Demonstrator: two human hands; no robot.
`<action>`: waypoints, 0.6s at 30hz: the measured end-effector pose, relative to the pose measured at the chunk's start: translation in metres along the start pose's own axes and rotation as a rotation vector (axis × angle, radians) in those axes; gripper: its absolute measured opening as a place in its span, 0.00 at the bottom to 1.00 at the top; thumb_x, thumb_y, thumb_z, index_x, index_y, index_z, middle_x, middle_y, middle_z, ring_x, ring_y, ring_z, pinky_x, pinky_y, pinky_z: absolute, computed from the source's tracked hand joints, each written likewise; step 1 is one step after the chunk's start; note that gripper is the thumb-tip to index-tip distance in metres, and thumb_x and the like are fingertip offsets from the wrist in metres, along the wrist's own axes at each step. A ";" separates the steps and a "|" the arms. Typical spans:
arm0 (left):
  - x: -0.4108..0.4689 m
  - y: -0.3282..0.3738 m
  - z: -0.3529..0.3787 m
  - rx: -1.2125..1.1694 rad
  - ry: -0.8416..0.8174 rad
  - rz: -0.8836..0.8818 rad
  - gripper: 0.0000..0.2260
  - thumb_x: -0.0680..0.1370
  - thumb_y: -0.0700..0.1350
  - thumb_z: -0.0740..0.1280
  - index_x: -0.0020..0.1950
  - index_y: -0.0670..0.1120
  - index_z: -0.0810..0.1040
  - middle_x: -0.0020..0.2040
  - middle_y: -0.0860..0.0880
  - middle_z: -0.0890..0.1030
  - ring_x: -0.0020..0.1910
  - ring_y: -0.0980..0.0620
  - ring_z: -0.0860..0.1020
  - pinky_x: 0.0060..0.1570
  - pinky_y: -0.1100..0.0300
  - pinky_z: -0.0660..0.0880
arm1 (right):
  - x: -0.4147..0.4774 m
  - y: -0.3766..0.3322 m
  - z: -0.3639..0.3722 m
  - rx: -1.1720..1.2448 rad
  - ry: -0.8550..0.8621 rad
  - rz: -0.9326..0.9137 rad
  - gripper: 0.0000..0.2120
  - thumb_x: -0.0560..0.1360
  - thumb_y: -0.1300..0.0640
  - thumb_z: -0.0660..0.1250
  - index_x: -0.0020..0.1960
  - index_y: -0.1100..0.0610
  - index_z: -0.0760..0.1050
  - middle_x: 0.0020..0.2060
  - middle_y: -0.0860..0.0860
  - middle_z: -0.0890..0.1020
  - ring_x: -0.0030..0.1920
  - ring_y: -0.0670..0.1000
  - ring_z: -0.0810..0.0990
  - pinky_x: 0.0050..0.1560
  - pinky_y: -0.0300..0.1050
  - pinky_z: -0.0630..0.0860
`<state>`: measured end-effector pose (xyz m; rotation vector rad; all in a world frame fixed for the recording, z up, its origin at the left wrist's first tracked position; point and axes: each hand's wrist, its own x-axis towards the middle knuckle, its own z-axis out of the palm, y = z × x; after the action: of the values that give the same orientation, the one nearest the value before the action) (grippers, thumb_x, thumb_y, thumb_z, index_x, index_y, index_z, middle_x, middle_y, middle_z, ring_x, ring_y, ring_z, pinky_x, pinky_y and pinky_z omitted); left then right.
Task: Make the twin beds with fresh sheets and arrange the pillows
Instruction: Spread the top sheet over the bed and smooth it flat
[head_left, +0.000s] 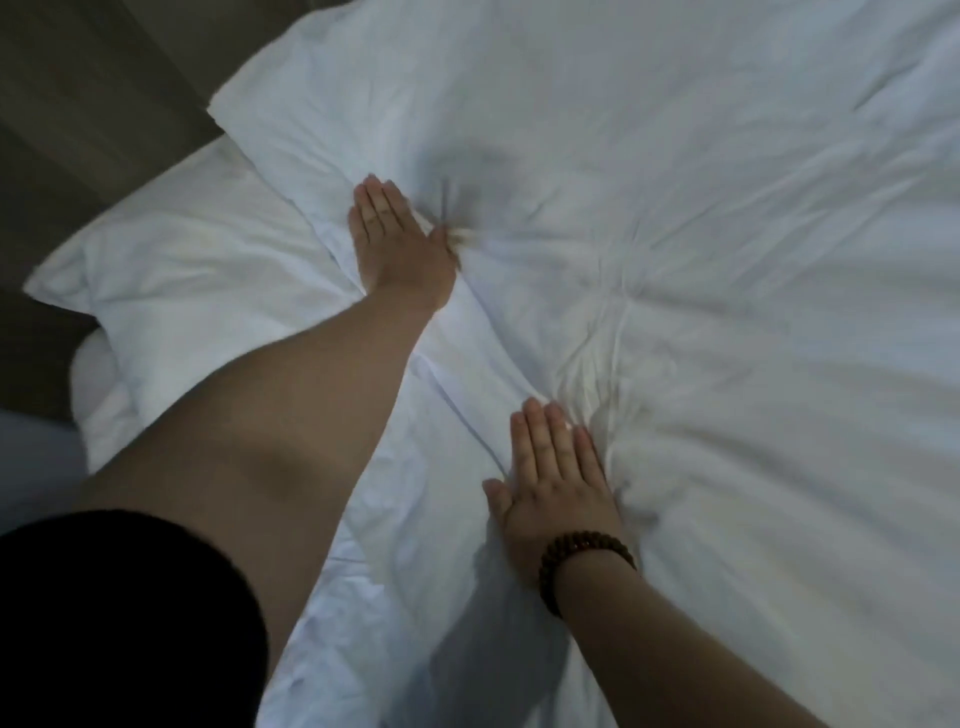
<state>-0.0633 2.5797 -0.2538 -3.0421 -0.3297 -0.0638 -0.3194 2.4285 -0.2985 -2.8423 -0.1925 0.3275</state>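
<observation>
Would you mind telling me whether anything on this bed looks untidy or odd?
The white fabric sheet is heavily creased, with folds bunched around the left hand and right hand, which press flat on it. Nothing looks spilled or torn.

Dim throughout. The white duvet (727, 234) reads blue-grey and is palest toward the right. The far-left corner is close to black. A soft grey shadow sits on the cloth just beyond my left hand (397, 244). A broader one falls near, left of my right hand (556, 483). Streaky motion blur at my left hand's right edge; my right hand is sharper. Whole frame soft, fine creases smeared. My black sleeve (119, 623), near left, shows no detail. Wide-angle stretch at the edges.
</observation>
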 end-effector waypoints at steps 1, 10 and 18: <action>-0.020 0.012 -0.003 -0.081 0.022 0.026 0.34 0.84 0.57 0.46 0.81 0.34 0.45 0.82 0.36 0.46 0.81 0.39 0.45 0.79 0.46 0.44 | 0.001 0.000 -0.004 0.002 -0.026 -0.011 0.34 0.82 0.41 0.44 0.81 0.58 0.41 0.80 0.53 0.39 0.80 0.52 0.38 0.76 0.52 0.34; -0.106 0.026 0.060 -0.134 0.023 0.383 0.32 0.83 0.58 0.43 0.83 0.42 0.45 0.83 0.45 0.46 0.82 0.48 0.44 0.80 0.50 0.43 | -0.021 0.014 -0.012 -0.008 -0.154 -0.060 0.32 0.82 0.39 0.36 0.79 0.53 0.30 0.77 0.47 0.29 0.76 0.49 0.26 0.74 0.50 0.26; -0.120 0.044 0.038 -0.087 -0.074 0.264 0.32 0.85 0.59 0.43 0.82 0.40 0.43 0.83 0.42 0.44 0.82 0.45 0.43 0.79 0.48 0.42 | -0.076 0.055 -0.011 -0.053 -0.175 0.062 0.32 0.82 0.40 0.36 0.79 0.53 0.29 0.76 0.48 0.27 0.76 0.49 0.26 0.76 0.53 0.29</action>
<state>-0.1694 2.5148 -0.3007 -3.1486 0.0748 0.0524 -0.3848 2.3611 -0.2883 -2.8755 -0.1504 0.5928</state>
